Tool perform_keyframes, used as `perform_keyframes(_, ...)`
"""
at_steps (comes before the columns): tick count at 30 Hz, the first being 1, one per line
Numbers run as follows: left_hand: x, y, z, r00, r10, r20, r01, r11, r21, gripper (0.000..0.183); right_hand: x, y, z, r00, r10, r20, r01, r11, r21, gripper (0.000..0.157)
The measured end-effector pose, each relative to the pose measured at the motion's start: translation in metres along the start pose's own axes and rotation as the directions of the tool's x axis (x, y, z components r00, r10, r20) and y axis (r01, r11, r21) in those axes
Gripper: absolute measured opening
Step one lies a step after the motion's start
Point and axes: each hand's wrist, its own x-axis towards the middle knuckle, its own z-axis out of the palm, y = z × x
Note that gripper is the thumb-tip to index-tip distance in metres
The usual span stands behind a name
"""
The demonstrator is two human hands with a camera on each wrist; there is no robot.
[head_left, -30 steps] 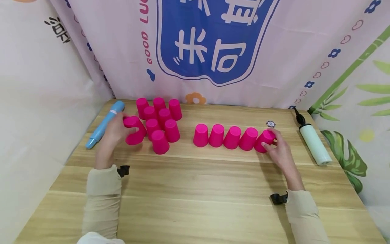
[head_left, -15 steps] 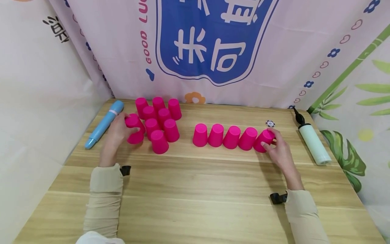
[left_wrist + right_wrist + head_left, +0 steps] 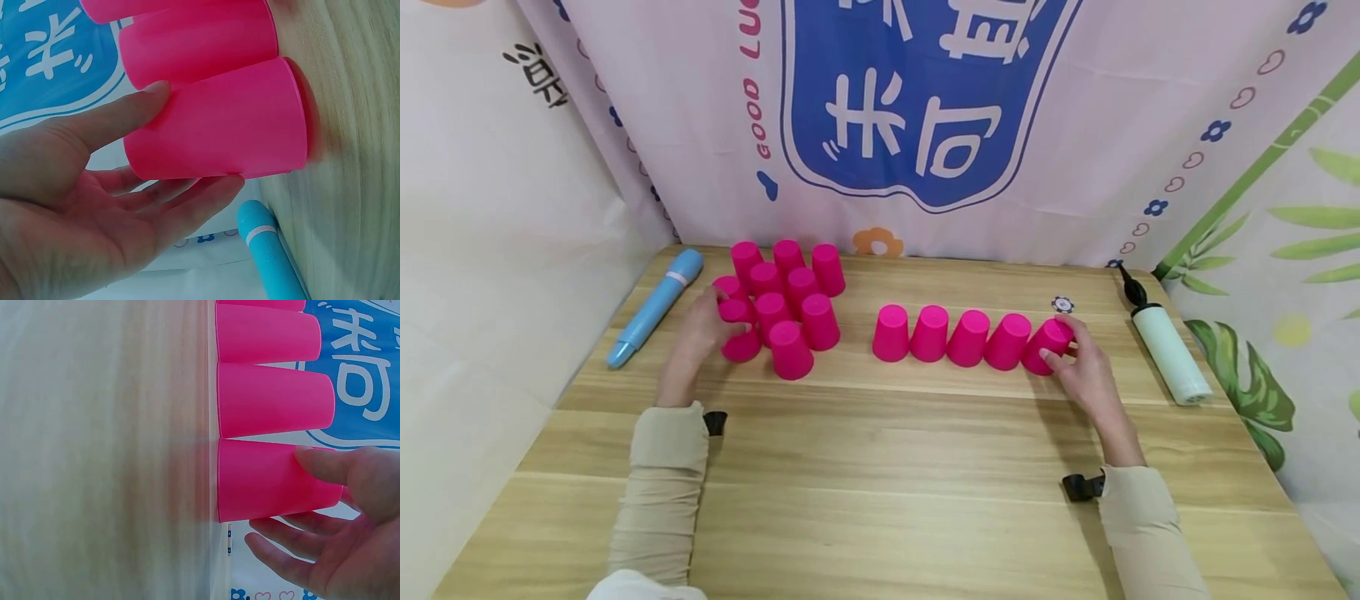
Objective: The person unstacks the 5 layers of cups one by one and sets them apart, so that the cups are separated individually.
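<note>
My left hand (image 3: pixel 698 333) holds an upside-down pink cup (image 3: pixel 741 343) at the left front of a cluster of several more pink cups (image 3: pixel 790 350). In the left wrist view its thumb lies on one side of that cup (image 3: pixel 231 122) and its fingers on the other, with another cup close behind. On the right, a row of several upside-down pink cups (image 3: pixel 967 340) stands side by side. My right hand (image 3: pixel 1090 371) holds the rightmost cup (image 3: pixel 1042 354) of that row between thumb and fingers. In the right wrist view this cup (image 3: pixel 269 481) stands on the table beside its neighbour.
A blue tube-shaped thing (image 3: pixel 655 308) lies left of the cluster. At the right lies a pale green hand pump (image 3: pixel 1172 354) with a black nozzle. A small round chip-like disc (image 3: pixel 1063 305) is behind the row. A printed cloth (image 3: pixel 700 125) hangs behind the wooden table (image 3: pixel 880 467).
My left hand has moved right with its cup, from a tilted position to the cluster's left front, uncovering a cup behind. My right hand stays on the row's end cup.
</note>
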Motion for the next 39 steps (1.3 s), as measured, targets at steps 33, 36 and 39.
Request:
perform_keyframes(33,-0.057,0.077,-0.026,0.956,0.178,-0.232,-0.168,0.984,0.063,0.046,0.000,0.001,0.000,1.000,-0.002,0.009,0.002,1.000,0.002,0.064)
perform_keyframes(36,-0.066,0.094,-0.019,0.933,0.250,-0.259,-0.244,0.968,0.055,0.042,0.000,0.001,0.000,1.000,0.004,0.011,-0.004,1.000,0.003,0.064)
perform_keyframes(39,-0.072,0.107,-0.011,0.914,0.312,-0.259,-0.307,0.950,0.062,0.041,0.001,0.001,-0.001,1.000,0.012,0.014,-0.012,1.000,0.002,0.065)
